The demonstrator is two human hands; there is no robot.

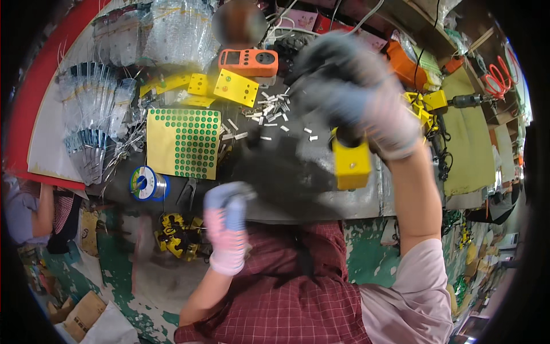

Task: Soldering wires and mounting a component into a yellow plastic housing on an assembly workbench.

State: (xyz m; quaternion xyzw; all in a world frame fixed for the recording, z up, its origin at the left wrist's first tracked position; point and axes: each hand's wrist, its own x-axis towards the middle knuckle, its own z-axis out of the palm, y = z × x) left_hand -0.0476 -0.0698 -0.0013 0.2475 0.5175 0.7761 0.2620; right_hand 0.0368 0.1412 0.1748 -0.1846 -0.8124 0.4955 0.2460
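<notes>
My left hand (228,225), in a striped knit glove, is raised at the table's front edge. Its fingers look bent but are smeared, so I cannot make out anything in them. Over the right part of the table, my gloved right hand (372,103) is strongly blurred, its dark fingers stretching up and left. Just below that hand is a yellow box-shaped part (352,163) with a dark round opening; whether the hand touches it is unclear. Small white pieces (272,109) lie scattered to the left of the right hand.
A sheet of green round stickers (183,143), a solder wire spool (149,183), yellow plates (236,88) and an orange meter (248,62) are at left. Bundles of clear bags (183,34) lie behind. At right are a screwdriver (467,100) and a coiled red cord (501,77). Another person's arm (43,209) shows at far left.
</notes>
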